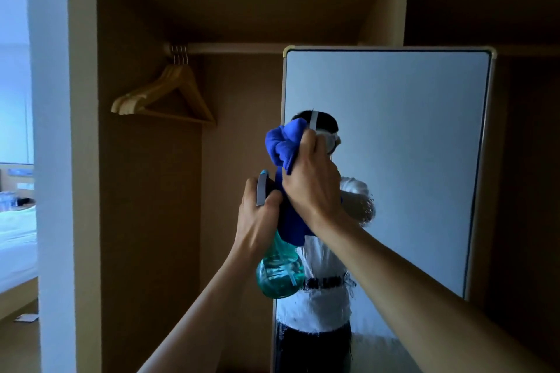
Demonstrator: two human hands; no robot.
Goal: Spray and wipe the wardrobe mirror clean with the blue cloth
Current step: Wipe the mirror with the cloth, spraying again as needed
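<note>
The tall framed wardrobe mirror stands inside the open wardrobe, right of centre, with wet droplets and streaks on its lower left part. My right hand grips the bunched blue cloth, raised in front of the mirror's left edge; part of the cloth hangs down below the hand. My left hand holds the teal spray bottle by its neck, just left of the mirror's edge. The bottle's grey trigger head sticks up above that hand. A person's reflection shows in the mirror behind my hands.
Several wooden hangers hang from the rail in the wardrobe's left section. The wardrobe side panel stands at left. Beyond it a bed with white sheets is visible.
</note>
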